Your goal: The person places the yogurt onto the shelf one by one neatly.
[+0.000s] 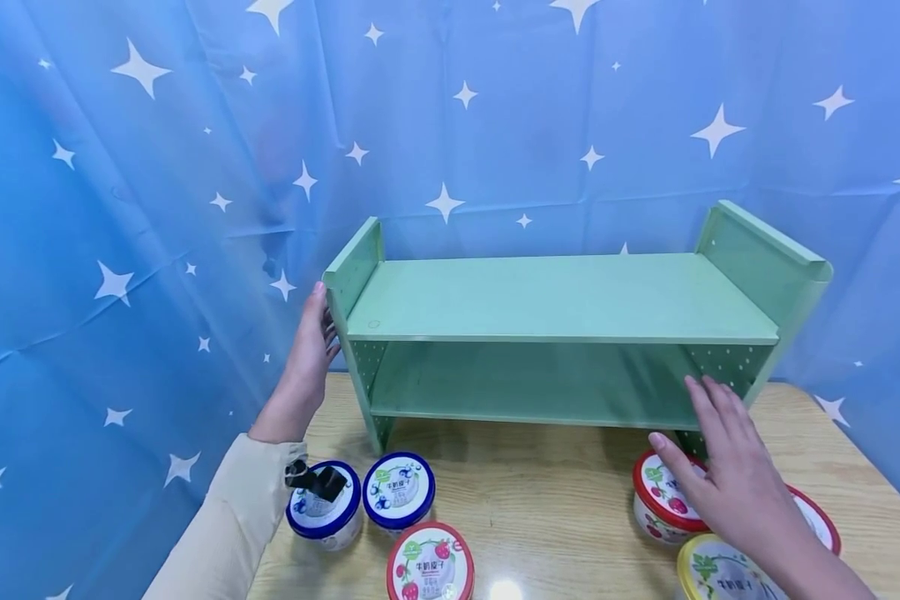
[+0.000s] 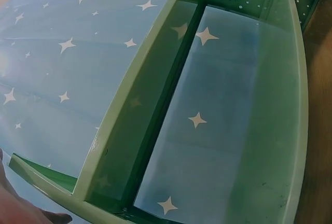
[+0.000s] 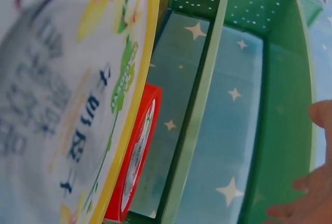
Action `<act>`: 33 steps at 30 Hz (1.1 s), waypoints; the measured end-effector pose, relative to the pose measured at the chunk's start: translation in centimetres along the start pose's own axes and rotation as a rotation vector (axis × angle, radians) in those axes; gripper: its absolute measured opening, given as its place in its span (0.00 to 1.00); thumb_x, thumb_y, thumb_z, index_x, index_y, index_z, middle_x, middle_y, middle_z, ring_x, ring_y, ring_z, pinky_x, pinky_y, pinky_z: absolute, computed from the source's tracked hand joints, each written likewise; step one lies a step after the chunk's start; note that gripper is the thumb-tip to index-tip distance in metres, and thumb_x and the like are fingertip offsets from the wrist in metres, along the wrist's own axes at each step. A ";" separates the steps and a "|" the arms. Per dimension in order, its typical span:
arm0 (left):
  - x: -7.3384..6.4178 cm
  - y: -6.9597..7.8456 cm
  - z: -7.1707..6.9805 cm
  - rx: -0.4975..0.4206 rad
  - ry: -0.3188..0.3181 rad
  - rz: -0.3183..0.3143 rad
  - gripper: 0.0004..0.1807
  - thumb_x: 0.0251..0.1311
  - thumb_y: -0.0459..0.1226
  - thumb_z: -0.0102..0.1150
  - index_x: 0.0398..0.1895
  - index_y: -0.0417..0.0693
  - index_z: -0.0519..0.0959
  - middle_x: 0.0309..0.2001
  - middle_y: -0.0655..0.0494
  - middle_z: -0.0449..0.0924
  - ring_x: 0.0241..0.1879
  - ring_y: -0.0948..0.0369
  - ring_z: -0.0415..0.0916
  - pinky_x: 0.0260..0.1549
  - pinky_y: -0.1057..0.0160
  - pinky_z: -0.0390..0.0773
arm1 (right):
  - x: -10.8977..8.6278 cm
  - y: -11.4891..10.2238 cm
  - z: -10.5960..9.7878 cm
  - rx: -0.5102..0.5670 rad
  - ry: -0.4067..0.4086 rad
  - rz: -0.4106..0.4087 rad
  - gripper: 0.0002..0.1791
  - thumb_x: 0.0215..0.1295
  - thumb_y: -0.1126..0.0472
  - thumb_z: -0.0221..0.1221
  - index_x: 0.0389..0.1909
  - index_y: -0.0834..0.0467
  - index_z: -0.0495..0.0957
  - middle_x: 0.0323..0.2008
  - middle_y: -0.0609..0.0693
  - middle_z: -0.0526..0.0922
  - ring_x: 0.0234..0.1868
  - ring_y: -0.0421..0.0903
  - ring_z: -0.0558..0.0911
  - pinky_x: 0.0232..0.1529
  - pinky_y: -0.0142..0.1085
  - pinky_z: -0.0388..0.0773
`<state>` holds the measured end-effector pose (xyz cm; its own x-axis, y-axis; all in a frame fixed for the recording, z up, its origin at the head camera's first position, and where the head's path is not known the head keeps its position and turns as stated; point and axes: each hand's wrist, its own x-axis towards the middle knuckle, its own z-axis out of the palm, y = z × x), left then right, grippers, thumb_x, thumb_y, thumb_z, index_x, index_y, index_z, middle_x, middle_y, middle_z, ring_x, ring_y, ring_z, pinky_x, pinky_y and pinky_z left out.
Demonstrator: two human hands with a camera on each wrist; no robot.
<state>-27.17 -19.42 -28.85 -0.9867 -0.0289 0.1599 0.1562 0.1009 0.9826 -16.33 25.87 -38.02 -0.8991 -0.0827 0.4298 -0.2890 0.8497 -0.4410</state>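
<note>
Shelf (image 1: 555, 296), green with two boards, stands on the wooden table (image 1: 540, 508) against a star-print blue curtain (image 1: 442, 125). Left hand (image 1: 311, 350) is at the outer face of the left side panel, fingers mostly extended, not wrapped round it; can't tell how firm the contact is. Right hand (image 1: 735, 467) is spread wide, thumb well away from the fingers, gripping nothing. It's near the shelf's right end; can't tell if fingertips touch.

Tubs: two blue-lidded tubs (image 1: 400, 492) side by side near the left foot, red-lidded strawberry tub (image 1: 431, 562) just in front. Right side: red-lidded cherry tub (image 1: 667, 492), yellow-lidded tub (image 1: 708, 567), another red-lidded tub (image 1: 817, 521), all partly behind the right hand or forearm.
</note>
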 end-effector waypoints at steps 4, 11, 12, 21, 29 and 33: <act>0.5 0.3 0.0 -0.011 -0.019 -0.006 0.45 0.65 0.71 0.27 0.78 0.59 0.50 0.77 0.55 0.45 0.74 0.53 0.41 0.69 0.48 0.45 | -0.1 0.1 -0.2 -0.001 0.003 -0.006 0.47 0.70 0.48 0.58 0.79 0.55 0.40 0.75 0.65 0.41 0.74 0.64 0.38 0.62 0.70 0.36; 1.6 1.1 0.3 -0.077 -0.014 0.010 0.44 0.65 0.71 0.30 0.71 0.50 0.62 0.67 0.45 0.61 0.70 0.54 0.53 0.67 0.47 0.48 | -0.2 0.3 -0.4 0.000 -0.005 0.003 0.47 0.69 0.47 0.59 0.78 0.56 0.43 0.75 0.66 0.43 0.74 0.64 0.39 0.61 0.72 0.38; 1.7 1.1 0.4 -0.082 -0.010 0.015 0.44 0.65 0.71 0.30 0.70 0.49 0.62 0.65 0.43 0.62 0.68 0.53 0.55 0.67 0.47 0.50 | -0.2 0.3 -0.5 0.002 -0.005 0.006 0.47 0.69 0.47 0.59 0.78 0.56 0.43 0.75 0.65 0.43 0.74 0.64 0.39 0.60 0.72 0.39; 2.5 1.2 0.6 -0.141 0.016 0.027 0.40 0.66 0.70 0.32 0.62 0.48 0.67 0.55 0.39 0.68 0.58 0.49 0.64 0.60 0.50 0.60 | -0.3 0.2 -0.7 0.023 0.008 0.002 0.45 0.68 0.48 0.61 0.78 0.57 0.48 0.74 0.65 0.48 0.74 0.64 0.43 0.58 0.74 0.44; 3.1 1.6 0.8 -0.147 0.010 0.041 0.38 0.67 0.68 0.33 0.60 0.48 0.69 0.47 0.42 0.71 0.46 0.51 0.71 0.55 0.53 0.64 | -0.5 0.3 -0.9 0.006 -0.023 0.040 0.46 0.66 0.45 0.62 0.77 0.56 0.50 0.73 0.66 0.50 0.73 0.66 0.45 0.49 0.77 0.54; 3.4 1.6 0.8 -0.137 0.023 0.029 0.39 0.67 0.68 0.33 0.63 0.48 0.67 0.47 0.42 0.71 0.46 0.51 0.70 0.56 0.53 0.63 | -0.6 0.2 -1.1 0.008 -0.041 0.040 0.47 0.65 0.44 0.63 0.77 0.55 0.50 0.74 0.65 0.49 0.73 0.66 0.45 0.45 0.78 0.56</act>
<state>-30.29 -18.54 -26.81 -0.9807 -0.0513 0.1889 0.1908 -0.0346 0.9810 -15.51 26.68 -37.55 -0.9227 -0.0705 0.3791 -0.2553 0.8484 -0.4637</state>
